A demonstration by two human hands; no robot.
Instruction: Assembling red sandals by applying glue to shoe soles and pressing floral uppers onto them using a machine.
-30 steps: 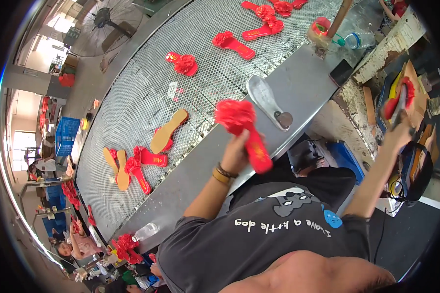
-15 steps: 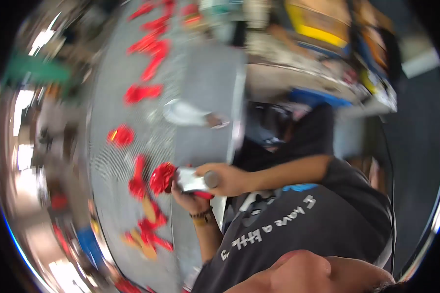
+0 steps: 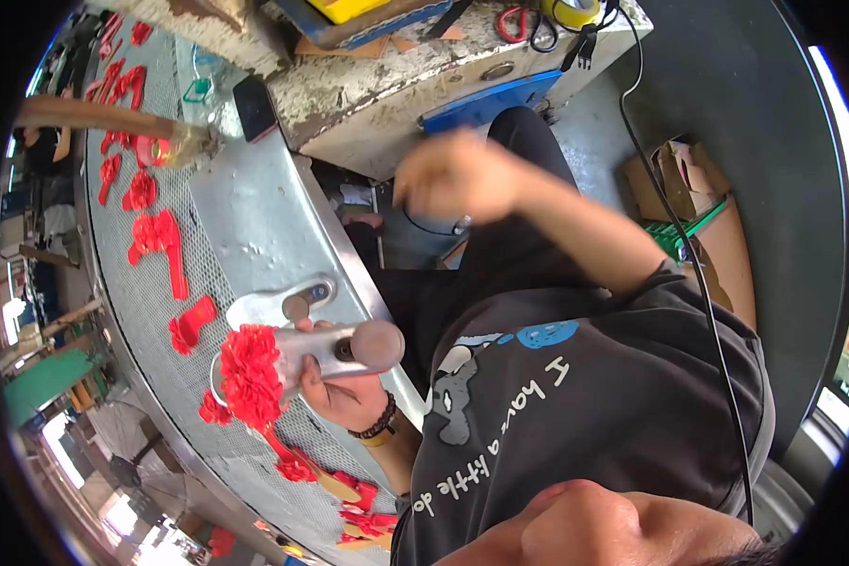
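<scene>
My left hand (image 3: 347,404), with a bead bracelet at its wrist, is closed round a silver metal shoe last (image 3: 302,351) that has a round knob at one end. A ruffled red flower (image 3: 252,377) on a red shoe strap sits over the last's other end. Beside it, a second metal shoe last (image 3: 255,307) lies on the grey metal tabletop (image 3: 245,222). Away from the last, my right hand (image 3: 457,177) is raised over my dark trousers near the bench. Motion smears its fingers, and I make out nothing in them.
Several red flowered shoe straps (image 3: 156,241) lie along a grey mesh belt (image 3: 208,283). A dark phone (image 3: 255,108) rests at the tabletop's far end, near a brown handle (image 3: 104,113). A worn white bench (image 3: 377,104) carries tape and red-handled scissors (image 3: 512,25). A black cable (image 3: 670,198) hangs at the right.
My right hand has left the shoe last and swung up and away to the right. My left hand still holds the last, and the view has turned toward the bench.
</scene>
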